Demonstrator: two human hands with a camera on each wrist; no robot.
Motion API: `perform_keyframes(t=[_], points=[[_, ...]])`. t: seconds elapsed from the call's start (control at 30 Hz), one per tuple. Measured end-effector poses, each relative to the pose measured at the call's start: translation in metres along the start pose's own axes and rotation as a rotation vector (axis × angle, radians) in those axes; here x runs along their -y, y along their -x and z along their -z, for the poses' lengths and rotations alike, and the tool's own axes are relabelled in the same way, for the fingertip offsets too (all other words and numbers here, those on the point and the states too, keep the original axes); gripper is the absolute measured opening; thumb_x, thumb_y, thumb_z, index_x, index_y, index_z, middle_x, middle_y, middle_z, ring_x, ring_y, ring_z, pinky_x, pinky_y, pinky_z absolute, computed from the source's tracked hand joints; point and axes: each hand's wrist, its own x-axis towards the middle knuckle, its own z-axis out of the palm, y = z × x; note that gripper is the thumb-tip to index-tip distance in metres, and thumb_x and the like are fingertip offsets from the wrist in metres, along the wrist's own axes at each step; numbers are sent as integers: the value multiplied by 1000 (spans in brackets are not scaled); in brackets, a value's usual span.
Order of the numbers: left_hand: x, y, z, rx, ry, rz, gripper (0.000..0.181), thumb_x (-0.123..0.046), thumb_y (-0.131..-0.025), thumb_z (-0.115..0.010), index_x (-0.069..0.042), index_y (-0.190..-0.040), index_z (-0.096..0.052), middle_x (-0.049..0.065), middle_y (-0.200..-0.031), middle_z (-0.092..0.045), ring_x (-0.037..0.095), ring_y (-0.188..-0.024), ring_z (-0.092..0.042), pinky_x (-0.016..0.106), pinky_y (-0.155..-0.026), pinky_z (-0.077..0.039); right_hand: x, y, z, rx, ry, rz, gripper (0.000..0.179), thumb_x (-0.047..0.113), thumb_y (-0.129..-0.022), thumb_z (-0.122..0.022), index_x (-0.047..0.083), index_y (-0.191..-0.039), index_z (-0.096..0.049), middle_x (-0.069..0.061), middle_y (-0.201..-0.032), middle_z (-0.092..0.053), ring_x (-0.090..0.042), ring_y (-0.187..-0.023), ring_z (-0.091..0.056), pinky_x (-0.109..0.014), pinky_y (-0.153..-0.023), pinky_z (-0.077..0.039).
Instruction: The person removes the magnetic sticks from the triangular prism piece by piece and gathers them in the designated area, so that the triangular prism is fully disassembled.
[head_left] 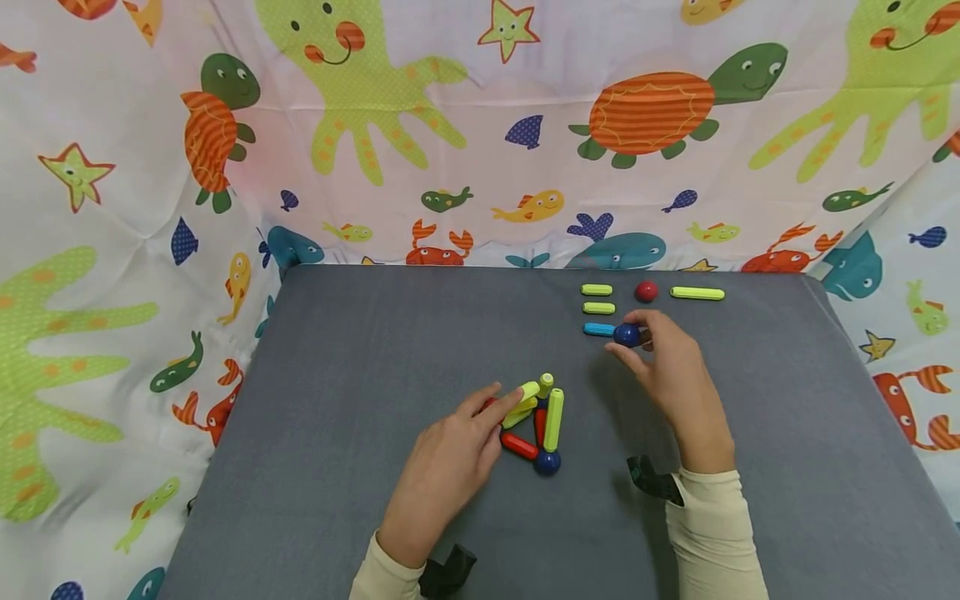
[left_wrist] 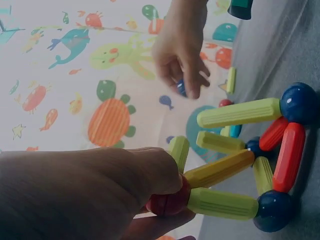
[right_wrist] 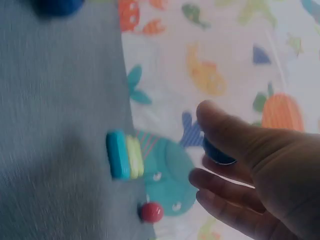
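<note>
In the head view my left hand (head_left: 450, 458) is at a small frame of rods and balls on the grey table. Its thumb and fingers pinch a red ball (left_wrist: 170, 201) at one corner of it, clearest in the left wrist view. Lime rods (head_left: 554, 421), an orange-yellow rod (left_wrist: 220, 169) and red rods (head_left: 519, 446) join at dark blue balls (head_left: 547, 463). Farther back and to the right, my right hand (head_left: 678, 383) holds a loose dark blue ball (head_left: 627, 335) between thumb and fingers, above the table in the right wrist view.
Near the back edge of the table (head_left: 420, 333) lie two short lime rods (head_left: 597, 290), a light blue rod (head_left: 597, 330), a red ball (head_left: 647, 291) and a longer lime rod (head_left: 697, 293). Behind and beside the table hangs a cloth (head_left: 465, 75) printed with sea animals.
</note>
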Motion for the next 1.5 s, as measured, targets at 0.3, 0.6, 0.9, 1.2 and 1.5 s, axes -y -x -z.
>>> perform_keyframes(t=[0.3, 0.6, 0.9, 1.2, 1.5], points=[[4, -2, 3, -43, -43, 10, 51, -11, -101, -70, -14, -150, -58, 4, -150, -60, 19, -96, -74, 39, -76, -61, -46, -14, 4, -13, 66, -90, 47, 10, -96, -80, -6, -136, -62, -28, -125, -52, -44, -104, -58, -61, -91, -53], [9, -3, 7, -96, -71, 3, 51, -7, -98, -74, -18, -147, -64, 2, -150, -60, 20, -103, -75, 37, -68, -60, -69, -30, 0, 43, 71, -119, 47, 5, -98, -75, -10, -138, -55, -31, -127, -54, -47, -113, -57, -66, -102, -48], [11, -3, 8, -107, -66, -14, 54, -5, -98, -74, -18, -149, -62, 1, -148, -61, 19, -104, -74, 37, -71, -60, -88, -51, -9, 122, 91, -157, 46, 5, -97, -77, -10, -135, -56, -31, -129, -54, -48, -119, -53, -67, -108, -43], [12, -3, 9, -96, -71, -8, 54, -7, -99, -74, -14, -151, -59, 3, -149, -61, 21, -102, -75, 38, -74, -61, -96, -52, -14, 131, 98, -163, 46, 8, -96, -79, -7, -134, -57, -29, -127, -55, -47, -117, -54, -68, -108, -43], [12, -4, 10, -96, -73, -10, 52, -6, -100, -73, -13, -149, -60, 3, -149, -61, 21, -104, -74, 38, -74, -61, -99, -52, -18, 137, 104, -164, 49, 11, -96, -80, -4, -136, -56, -28, -128, -54, -47, -117, -54, -69, -107, -42]])
